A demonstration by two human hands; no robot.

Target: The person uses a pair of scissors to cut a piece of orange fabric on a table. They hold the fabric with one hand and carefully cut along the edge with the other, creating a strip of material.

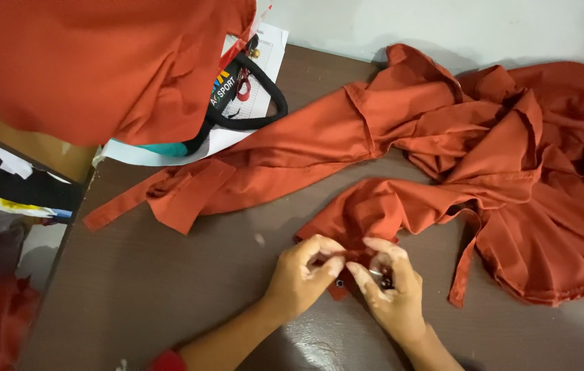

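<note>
A rust-orange garment point(443, 144) lies crumpled across the dark brown table point(154, 288), with one sleeve stretched out to the left. My left hand point(302, 278) and my right hand point(391, 292) meet at the near end of a cuff or tab of this garment, pinching the fabric between fingertips. A small dark button or snap shows on the cloth between the two hands. My right hand also seems to hold a small thin metal item, too small to tell what it is.
A pile of the same orange cloth point(92, 62) sits on a cardboard box at the upper left. Papers point(257, 75) and a black strap point(264, 103) lie beneath it. Bags and mixed cloth point(3, 227) fill the floor left of the table's edge.
</note>
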